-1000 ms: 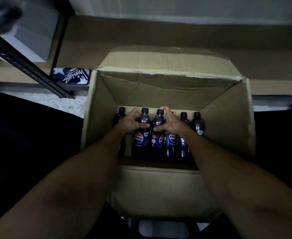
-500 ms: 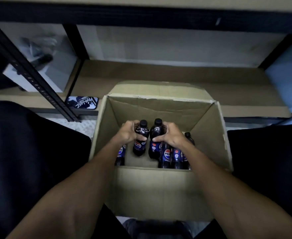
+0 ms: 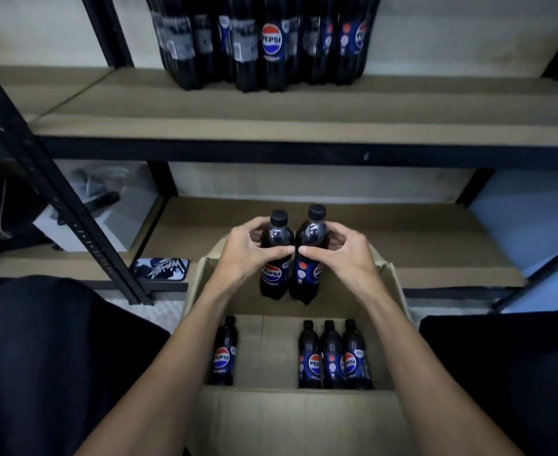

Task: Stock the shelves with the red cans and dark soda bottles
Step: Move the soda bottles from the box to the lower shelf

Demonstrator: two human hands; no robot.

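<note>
Two hands appeared in the head view, each grasping one bottle. The left hand (image 3: 244,255) curled round the left dark soda bottle (image 3: 272,279) at its shoulder; the right hand (image 3: 341,255) curled round the right dark soda bottle (image 3: 308,274). Both were upright, touching, above the open cardboard box (image 3: 290,419). Inside it stood a single bottle (image 3: 223,355) and a row of three bottles (image 3: 332,357). Stocked bottles (image 3: 271,44) stood on the upper shelf (image 3: 271,126).

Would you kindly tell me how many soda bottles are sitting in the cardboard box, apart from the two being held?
4. A lone bottle stands at the left of the box; three bottles stand side by side at its right. The near wall may hide others.
</note>
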